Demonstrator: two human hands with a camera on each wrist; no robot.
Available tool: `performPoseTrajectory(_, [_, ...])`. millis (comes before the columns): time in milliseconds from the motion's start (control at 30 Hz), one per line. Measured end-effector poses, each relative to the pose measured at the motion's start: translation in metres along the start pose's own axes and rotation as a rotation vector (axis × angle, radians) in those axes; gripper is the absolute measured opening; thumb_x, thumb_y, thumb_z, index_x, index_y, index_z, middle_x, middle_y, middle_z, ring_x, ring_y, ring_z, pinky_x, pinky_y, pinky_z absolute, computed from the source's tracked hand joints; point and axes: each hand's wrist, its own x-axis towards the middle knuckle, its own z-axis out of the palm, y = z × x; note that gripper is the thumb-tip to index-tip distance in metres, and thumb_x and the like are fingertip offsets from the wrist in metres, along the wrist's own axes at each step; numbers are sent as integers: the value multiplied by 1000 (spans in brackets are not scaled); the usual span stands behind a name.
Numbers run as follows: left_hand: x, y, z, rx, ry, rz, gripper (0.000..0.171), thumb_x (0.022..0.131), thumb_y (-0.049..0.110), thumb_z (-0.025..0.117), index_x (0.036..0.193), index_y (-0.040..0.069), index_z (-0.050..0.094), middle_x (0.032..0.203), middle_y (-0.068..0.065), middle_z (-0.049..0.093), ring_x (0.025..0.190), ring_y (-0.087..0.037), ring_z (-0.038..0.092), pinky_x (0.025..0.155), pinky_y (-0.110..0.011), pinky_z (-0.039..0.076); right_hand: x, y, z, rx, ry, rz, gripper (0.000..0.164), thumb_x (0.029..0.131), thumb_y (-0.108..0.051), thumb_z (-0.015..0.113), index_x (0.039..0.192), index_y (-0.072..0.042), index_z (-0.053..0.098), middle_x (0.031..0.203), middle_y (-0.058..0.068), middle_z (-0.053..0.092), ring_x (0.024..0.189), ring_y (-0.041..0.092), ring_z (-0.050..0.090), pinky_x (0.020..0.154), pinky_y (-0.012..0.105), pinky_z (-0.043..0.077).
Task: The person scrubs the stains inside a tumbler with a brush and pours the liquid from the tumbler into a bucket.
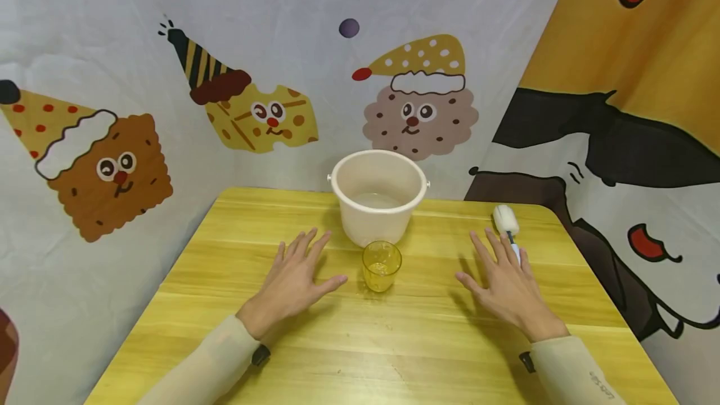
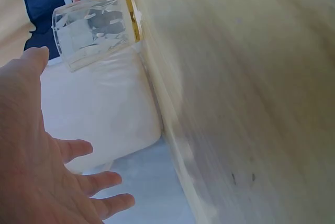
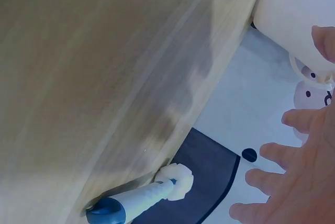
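Observation:
An amber see-through cup [image 1: 381,267] [image 2: 94,28] stands on the table close in front of a white bucket [image 1: 374,224] [image 2: 99,103]. To the cup's left, my left hand [image 1: 292,283] [image 2: 42,166] hovers above the table, fingers spread and holding nothing. My right hand [image 1: 506,289] [image 3: 303,166] is farther off on the right, also spread and bare. Beyond its fingertips lies a cup brush with a white sponge head [image 1: 505,220] [image 3: 177,181]. In the head view the fingers partly cover the brush's handle; the right wrist view shows it white with a blue end.
The wooden table [image 1: 360,355] has its far edge just behind the bucket. A cloth backdrop [image 1: 270,11] printed with cartoon figures hangs behind and at the sides. Dark straps show under both sleeve cuffs.

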Motion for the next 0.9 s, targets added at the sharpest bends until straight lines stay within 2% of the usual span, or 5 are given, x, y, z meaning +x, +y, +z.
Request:
performPoseTrajectory(267, [1, 3, -1, -33, -14, 13, 106, 107, 85, 61, 187, 24, 28, 193, -20, 27, 178, -53, 28, 139, -85, 17, 5, -1, -4, -2, -2, 4, 96, 114, -71, 61, 188, -24, 22, 193, 27, 21, 176, 62, 18, 135, 90, 14])
performPoseTrajectory(367, [0, 5, 1, -39, -27, 20, 105, 106, 83, 64, 187, 25, 28, 193, -19, 29, 177, -53, 29, 139, -85, 19, 6, 0, -6, -9, -1, -3, 96, 114, -70, 62, 188, -22, 24, 192, 28, 24, 175, 64, 20, 134, 91, 16])
performPoseTrajectory(600, [1, 9, 4, -52, -56, 34, 107, 105, 88, 59, 187, 27, 26, 192, -19, 31, 177, -52, 31, 139, -83, 21, 11, 8, -16, -15, 3, -9, 96, 113, -68, 65, 187, -20, 26, 189, 30, 28, 171, 66, 27, 130, 93, 20])
performPoseTrajectory(900, [6, 16, 7, -56, -60, 52, 106, 106, 84, 64, 187, 25, 28, 190, -20, 36, 175, -52, 36, 140, -80, 26, 14, 14, -13, -2, -11, 8, 97, 113, -70, 64, 188, -22, 24, 190, 29, 27, 171, 66, 26, 132, 92, 20])
